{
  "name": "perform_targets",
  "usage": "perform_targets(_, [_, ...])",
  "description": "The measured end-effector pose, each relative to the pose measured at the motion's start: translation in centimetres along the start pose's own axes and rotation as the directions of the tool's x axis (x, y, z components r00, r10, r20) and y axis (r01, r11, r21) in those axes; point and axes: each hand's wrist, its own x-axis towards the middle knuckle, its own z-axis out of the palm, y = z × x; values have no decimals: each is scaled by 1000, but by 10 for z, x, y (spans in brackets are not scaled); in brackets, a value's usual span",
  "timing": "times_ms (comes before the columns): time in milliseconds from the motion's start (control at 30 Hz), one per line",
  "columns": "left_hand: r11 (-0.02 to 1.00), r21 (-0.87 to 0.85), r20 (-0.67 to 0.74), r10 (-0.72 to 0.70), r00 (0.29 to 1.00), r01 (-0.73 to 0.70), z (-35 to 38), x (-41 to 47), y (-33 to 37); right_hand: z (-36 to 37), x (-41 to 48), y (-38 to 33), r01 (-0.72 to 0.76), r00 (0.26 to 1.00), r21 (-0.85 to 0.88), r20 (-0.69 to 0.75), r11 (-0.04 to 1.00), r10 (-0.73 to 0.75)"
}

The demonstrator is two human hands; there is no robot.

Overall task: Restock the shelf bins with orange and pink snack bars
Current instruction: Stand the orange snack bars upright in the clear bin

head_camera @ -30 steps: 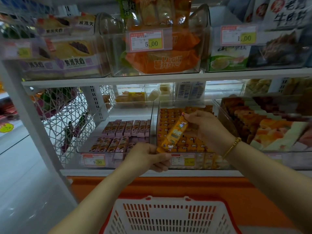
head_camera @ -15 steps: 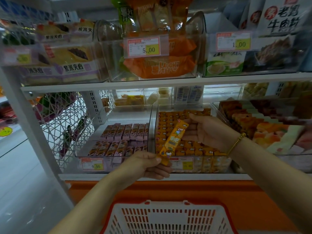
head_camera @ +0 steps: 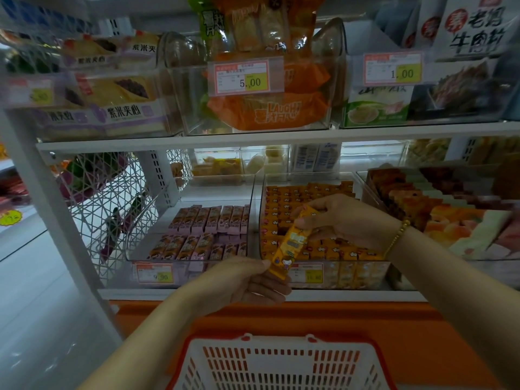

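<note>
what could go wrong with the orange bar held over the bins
The orange wrapped snack bar is only pinched at its ends, by the left hand below and the right hand above; it might slip. The clear plastic bin of orange bars looks tightly packed, so pushing it in may dislodge neighbours. The bar's lower end is near the clear bin of pink bars, so it could land there.

The white lower shelf (head_camera: 197,294) carries three clear bins side by side. The left bin (head_camera: 134,237) holds pink snack bars (head_camera: 213,220), the middle bin (head_camera: 353,275) orange snack bars (head_camera: 281,199), and the right bin (head_camera: 478,266) mixed cakes (head_camera: 450,218). The upper shelf (head_camera: 253,139) carries upper bins (head_camera: 180,80) of packaged breads (head_camera: 267,111).
</note>
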Motion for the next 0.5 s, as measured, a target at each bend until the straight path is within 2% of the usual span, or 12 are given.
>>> perform_targets(167, [971,-234,121,-28,992,56,-4,-2,2,0,-5,-3,50,990,103,127,993,-63])
perform_targets(367, [850,-521,280,88,956,75,5,-5,2,1,-7,-5,141,949,138,262,980,-174])
perform_targets(500, [786,-611,357,168,919,94,9,-5,0,-1,-8,-6,201,909,181,333,963,-253])
